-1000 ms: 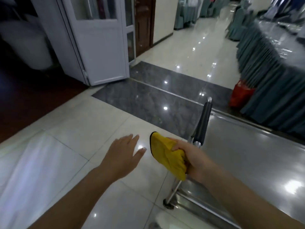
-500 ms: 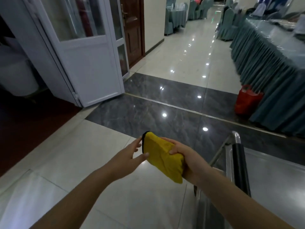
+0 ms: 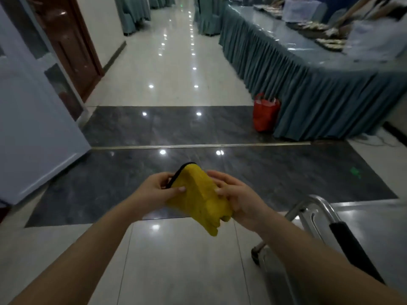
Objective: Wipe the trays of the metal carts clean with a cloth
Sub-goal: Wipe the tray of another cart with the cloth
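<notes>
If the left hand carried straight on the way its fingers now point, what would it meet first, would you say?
The yellow cloth, which the left hand already pinches; beyond it, likely the right hand, though depth is unclear.

Glossy tiled floor (image 3: 176,73), skirted table (image 3: 308,84), wooden door (image 3: 72,40).

One view only, head-worn; we have no second view to compare. We look forward and down from the person's own eye level, wide-angle, with straight lines bowing toward the edges. Nearest to us: both forearms entering from the bottom edge, left hand (image 3: 154,190) and right hand (image 3: 236,198) meeting at the frame's centre on the cloth (image 3: 198,199). Lower right, close: cart (image 3: 319,208) handle and tray edge. Middle distance: floor (image 3: 176,260). Far, upper right: skirted table (image 3: 308,84). Left edge: door (image 3: 33,128).
</notes>
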### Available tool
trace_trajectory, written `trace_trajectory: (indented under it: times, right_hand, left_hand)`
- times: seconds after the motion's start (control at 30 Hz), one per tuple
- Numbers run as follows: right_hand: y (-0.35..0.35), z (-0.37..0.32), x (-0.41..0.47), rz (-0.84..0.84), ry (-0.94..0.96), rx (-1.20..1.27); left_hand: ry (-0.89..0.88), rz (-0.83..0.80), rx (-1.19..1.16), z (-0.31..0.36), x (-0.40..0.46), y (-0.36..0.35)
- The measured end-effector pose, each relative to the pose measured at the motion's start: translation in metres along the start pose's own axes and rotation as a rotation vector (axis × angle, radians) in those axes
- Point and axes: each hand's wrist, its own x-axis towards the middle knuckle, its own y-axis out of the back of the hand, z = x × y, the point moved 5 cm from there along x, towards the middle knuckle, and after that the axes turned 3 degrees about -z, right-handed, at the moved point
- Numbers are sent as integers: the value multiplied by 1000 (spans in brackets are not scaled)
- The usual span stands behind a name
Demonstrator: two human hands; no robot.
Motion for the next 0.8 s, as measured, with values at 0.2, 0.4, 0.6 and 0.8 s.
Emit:
trace_trajectory:
  times: [0.2,0.4,0.6,0.8]
  right_hand:
    - [88,-17,49,317,-46,3]
    - [187,-52,106,466,-155,58]
    - [278,-108,125,594,-119,-288]
    - [373,-147,115,928,-23,-309]
  left_hand:
    - [-44,-227,114,32,138,-8]
    - [-97,-415,299,82,281,-49]
    - [-174,-574,561,132,393,-113]
    - [-201,-871,686,180,484,-194]
